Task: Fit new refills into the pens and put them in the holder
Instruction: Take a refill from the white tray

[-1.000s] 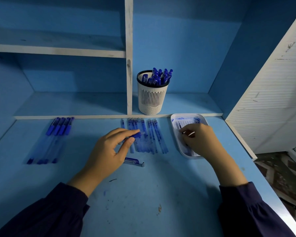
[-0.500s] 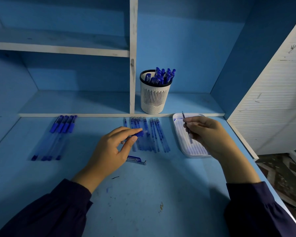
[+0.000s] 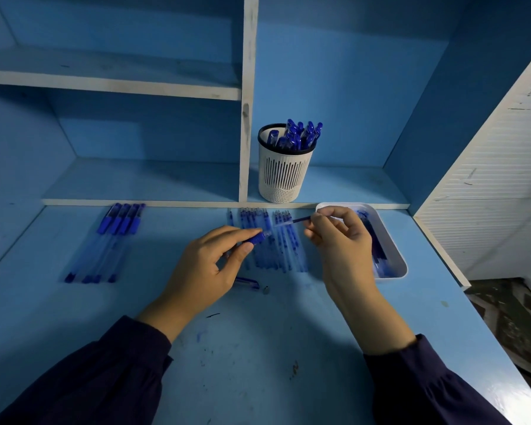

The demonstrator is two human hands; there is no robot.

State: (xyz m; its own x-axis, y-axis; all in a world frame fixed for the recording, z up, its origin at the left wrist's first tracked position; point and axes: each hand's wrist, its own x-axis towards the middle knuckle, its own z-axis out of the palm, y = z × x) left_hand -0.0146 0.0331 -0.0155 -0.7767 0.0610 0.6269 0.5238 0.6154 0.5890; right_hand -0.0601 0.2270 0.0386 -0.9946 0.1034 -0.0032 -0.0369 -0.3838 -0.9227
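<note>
While left hand (image 3: 207, 266) is pinching the barrel (image 3: 257, 237) steady, right hand (image 3: 342, 240) is pinching a refill (image 3: 290, 222), apparently aiming it inward.

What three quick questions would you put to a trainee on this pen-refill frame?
1. True or false: the white holder on the shelf already has blue pens in it.
2. The left hand grips a pen barrel. What does the right hand pinch? A) a thin refill B) an eraser C) a spring
3. Fill in: the white tray lies on the desk to the ___ of the right hand.

Key: 1 true; 2 A; 3 right.
</note>
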